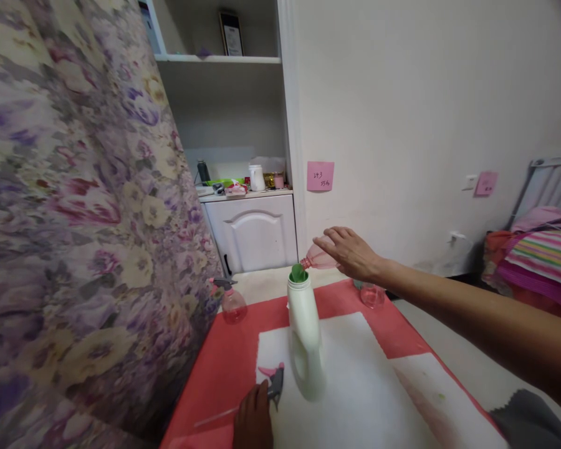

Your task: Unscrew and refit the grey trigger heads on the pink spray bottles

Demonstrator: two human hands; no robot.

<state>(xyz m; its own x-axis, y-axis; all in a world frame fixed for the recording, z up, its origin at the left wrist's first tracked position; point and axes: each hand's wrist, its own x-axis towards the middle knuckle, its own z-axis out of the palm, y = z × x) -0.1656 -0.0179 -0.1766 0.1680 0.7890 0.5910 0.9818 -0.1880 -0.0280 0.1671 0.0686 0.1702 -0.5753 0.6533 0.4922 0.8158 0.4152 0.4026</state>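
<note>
My right hand [353, 252] is closed round a clear pink bottle [318, 255]. The bottle is tipped over, its threaded neck at a green spout [298, 272] in the mouth of a pale green jug [303, 324]. That jug, with a moulded handle, stands upright on white paper. My left hand [255, 415], low in the view, is closed on a grey and pink spray head [275, 381] with a thin clear tube trailing left. Whether liquid is flowing from the bottle I cannot tell.
A pink spray bottle [234, 305] stands at the table's far left, and another clear pink bottle [372, 295] at the far right. Red cloth [215, 368] and white paper [350, 374] cover the table. A floral curtain [98, 218] hangs close on the left; a cabinet [257, 231] stands behind.
</note>
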